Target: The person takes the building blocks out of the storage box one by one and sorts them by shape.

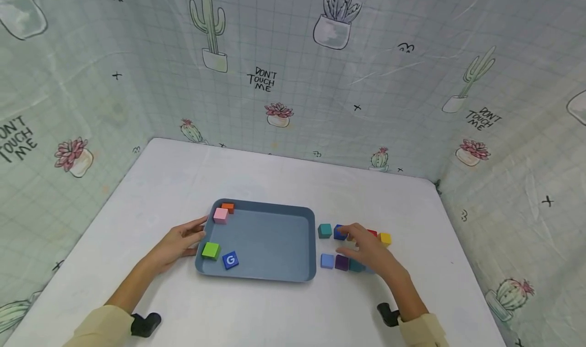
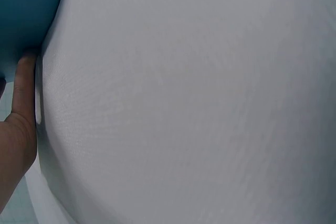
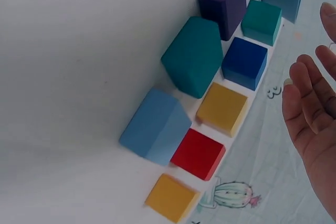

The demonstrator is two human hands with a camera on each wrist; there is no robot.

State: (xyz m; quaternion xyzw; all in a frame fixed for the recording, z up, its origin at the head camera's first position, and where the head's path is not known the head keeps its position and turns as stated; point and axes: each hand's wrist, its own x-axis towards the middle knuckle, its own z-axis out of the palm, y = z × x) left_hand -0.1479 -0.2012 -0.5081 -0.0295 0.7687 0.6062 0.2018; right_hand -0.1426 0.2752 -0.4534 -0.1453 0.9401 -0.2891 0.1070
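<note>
A blue-grey tray [image 1: 265, 278] lies on the table. My left hand [image 1: 176, 242] rests against its left edge; in the left wrist view, a straight finger [image 2: 23, 85] touches the tray's side [image 2: 26, 19]. Inside the tray are an orange block [image 1: 228, 207], a pink block [image 1: 221, 215], a green block [image 1: 211, 251] and a blue block [image 1: 231, 260] marked with a white G. My right hand [image 1: 366, 248] hovers over the blocks to the right of the tray, its thumb and fingers apart. Nearest its fingertips is a dark blue block [image 3: 244, 63]. The right hand holds nothing.
Two rows of blocks stand right of the tray: a teal cube [image 1: 325, 231], red block [image 3: 198, 153], yellow blocks [image 3: 222, 108], a purple block [image 1: 342, 262], light blue blocks [image 3: 156, 126] and a larger teal block [image 3: 194, 56]. A patterned cloth [image 1: 293, 57] surrounds the white table [image 1: 274, 311].
</note>
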